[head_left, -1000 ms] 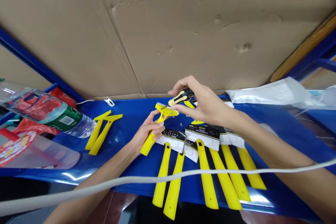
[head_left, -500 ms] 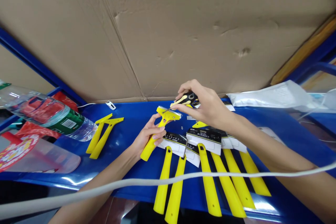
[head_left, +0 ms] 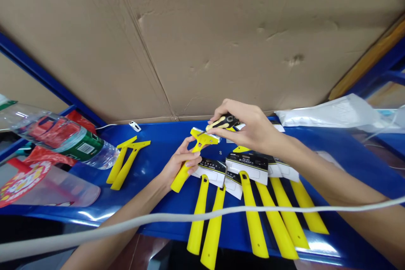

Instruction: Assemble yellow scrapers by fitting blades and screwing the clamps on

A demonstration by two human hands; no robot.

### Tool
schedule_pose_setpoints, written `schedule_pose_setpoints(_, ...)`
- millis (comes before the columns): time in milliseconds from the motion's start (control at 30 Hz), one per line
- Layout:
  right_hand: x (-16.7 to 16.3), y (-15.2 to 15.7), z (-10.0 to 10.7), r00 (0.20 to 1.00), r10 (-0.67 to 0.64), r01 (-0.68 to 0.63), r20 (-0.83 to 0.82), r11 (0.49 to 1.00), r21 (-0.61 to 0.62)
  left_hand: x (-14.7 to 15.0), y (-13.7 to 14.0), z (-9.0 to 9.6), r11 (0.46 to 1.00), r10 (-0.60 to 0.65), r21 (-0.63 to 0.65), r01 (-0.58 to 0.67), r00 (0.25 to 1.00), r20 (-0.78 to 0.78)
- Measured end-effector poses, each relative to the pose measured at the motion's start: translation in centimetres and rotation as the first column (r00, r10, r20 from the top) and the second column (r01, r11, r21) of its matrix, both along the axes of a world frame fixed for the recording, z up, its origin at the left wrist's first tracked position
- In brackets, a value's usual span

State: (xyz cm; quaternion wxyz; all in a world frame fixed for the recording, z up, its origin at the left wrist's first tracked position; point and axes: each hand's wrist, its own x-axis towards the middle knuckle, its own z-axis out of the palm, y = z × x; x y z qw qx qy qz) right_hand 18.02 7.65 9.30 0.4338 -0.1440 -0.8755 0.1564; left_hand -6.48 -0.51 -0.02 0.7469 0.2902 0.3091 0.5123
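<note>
My left hand (head_left: 182,160) is wrapped round the handle of a yellow scraper (head_left: 198,144), its wide head tilted up. In my right hand (head_left: 247,124) is a screwdriver (head_left: 224,122) with a black and pale yellow handle. The screwdriver's thin shaft points left and down onto the scraper's head; whether its tip sits in a screw is too small to tell. Just below my right hand lie several yellow scrapers (head_left: 253,215) with black and white cards (head_left: 248,163) over their heads. A tiny metal piece (head_left: 220,152) rests on the blue shelf (head_left: 158,156).
Two yellow scraper handles (head_left: 126,162) lie at the left, near a water bottle (head_left: 84,145) and a plastic cup (head_left: 72,192). A white cable (head_left: 177,218) crosses in front of my forearms. Behind stands a cardboard wall (head_left: 205,42); a white plastic bag (head_left: 319,112) lies at right.
My right hand has turned slightly with the screwdriver, its fingers shifting a little on the handle. My left hand keeps the scraper in nearly the same place. The whole view has shifted slightly.
</note>
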Motion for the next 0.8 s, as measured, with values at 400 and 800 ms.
schedule_pose_setpoints(400, -0.5, 0.7, -0.9, 0.999, -0.047, 0.048, 0.015, 0.998, -0.041, 0.0, 0.0, 0.2, 0.999, 0.041, -0.022, -0.042, 0.999, -0.032)
schedule_pose_setpoints(800, -0.6, 0.6, -1.2, 0.996, -0.088, 0.086, -0.013, 0.991, -0.106, -0.1, 0.1, 0.5, 0.999, 0.040, -0.003, -0.040, 0.998, -0.040)
